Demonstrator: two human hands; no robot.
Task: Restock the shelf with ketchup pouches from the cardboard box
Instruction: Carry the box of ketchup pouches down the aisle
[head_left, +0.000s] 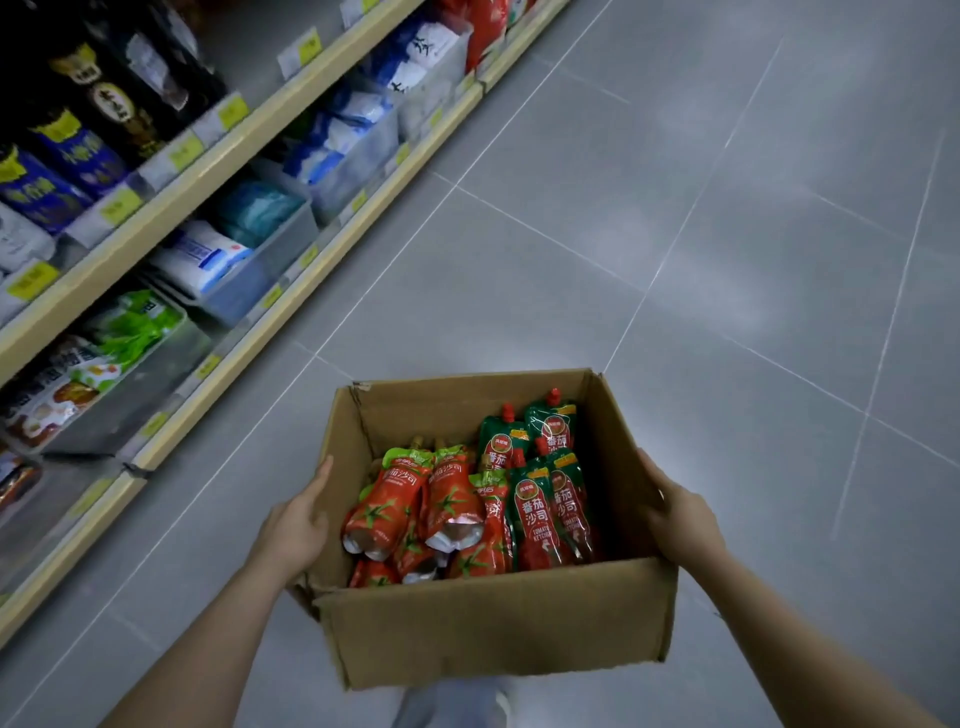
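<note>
While shelves of bagged goods with yellow price tags run well off to the left of the hands, the left hand lies flat against the left wall of the cardboard box, fingers straight and pressing. Between the two hands, the open box holds ketchup pouches: red ones lying toward the left hand, green-topped ones with red caps standing toward the right. The right hand presses the right wall, fingers extended along the cardboard. Grey tiled floor spreads beyond and to its right.
</note>
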